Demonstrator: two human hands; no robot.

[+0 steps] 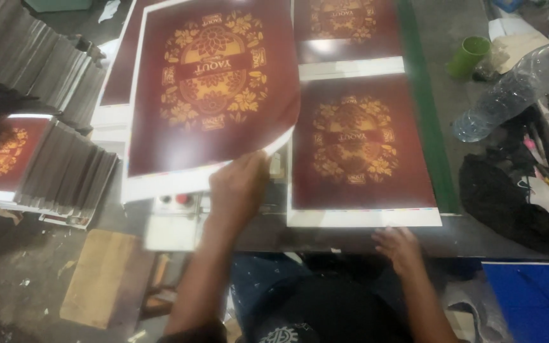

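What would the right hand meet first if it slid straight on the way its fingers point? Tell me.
The right hand points up the table; it would likely meet the white bottom margin of the flat maroon printed sheet first, just ahead of its fingertips.

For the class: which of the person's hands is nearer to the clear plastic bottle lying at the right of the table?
Right. The right hand rests at the table's near edge, below and left of the bottle. The left hand is farther left, holding up a dark red printed sheet.

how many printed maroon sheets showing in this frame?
5, possibly more hidden: the lifted sheet in the left hand; one under it; one flat by the right hand; one above that; one on the left stack.
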